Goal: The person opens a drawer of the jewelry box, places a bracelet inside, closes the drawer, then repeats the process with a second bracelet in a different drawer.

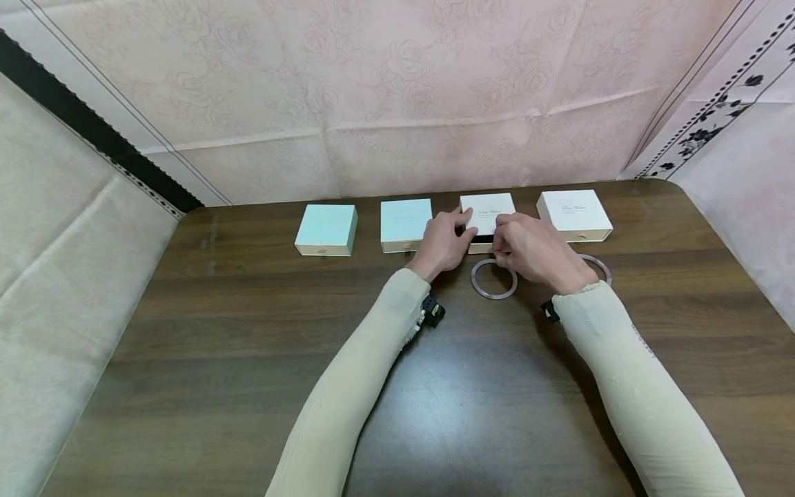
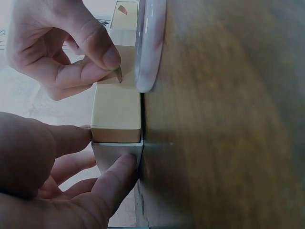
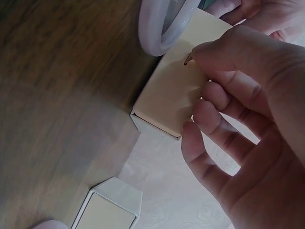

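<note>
A white drawer box (image 1: 487, 205) with printed lettering on its lid stands at the back of the table, third from the left. Its cream drawer (image 2: 116, 112) is slid partly out toward the person. My left hand (image 1: 442, 241) grips the box's outer sleeve at its left end, thumb and fingers on different faces. Between thumb and forefinger, my right hand (image 1: 534, 252) pinches the small pull tab (image 3: 188, 58) on the drawer front; its other fingers curl beside the box. A pale lilac bangle (image 1: 493, 297) lies on the table just in front of the drawer.
Two mint-green boxes (image 1: 326, 224) (image 1: 406, 219) stand to the left and another white box (image 1: 574, 210) to the right. A second bangle (image 1: 605, 270) lies partly hidden behind the right wrist. Patterned cloth (image 1: 404, 103) hangs directly behind the table.
</note>
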A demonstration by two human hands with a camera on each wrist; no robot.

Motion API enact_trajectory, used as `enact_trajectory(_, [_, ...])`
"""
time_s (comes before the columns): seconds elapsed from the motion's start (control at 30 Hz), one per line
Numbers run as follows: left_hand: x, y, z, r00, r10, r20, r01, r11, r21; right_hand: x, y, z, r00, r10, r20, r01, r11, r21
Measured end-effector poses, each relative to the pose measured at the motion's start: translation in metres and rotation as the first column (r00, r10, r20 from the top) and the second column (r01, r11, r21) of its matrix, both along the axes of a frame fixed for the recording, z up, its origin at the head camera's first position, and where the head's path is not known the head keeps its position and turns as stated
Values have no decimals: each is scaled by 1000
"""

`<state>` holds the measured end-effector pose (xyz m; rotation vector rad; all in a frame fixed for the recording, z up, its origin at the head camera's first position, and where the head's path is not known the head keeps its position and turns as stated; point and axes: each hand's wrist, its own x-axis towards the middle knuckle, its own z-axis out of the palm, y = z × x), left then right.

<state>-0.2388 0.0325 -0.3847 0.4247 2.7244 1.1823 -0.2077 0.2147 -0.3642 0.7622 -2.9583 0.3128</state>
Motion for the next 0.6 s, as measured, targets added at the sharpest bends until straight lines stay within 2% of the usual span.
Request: enact_trajectory(0.6, [1,0,0,1000,2,2,-2,1000,4,1,0,2,1000,6,25,-6,1000,13])
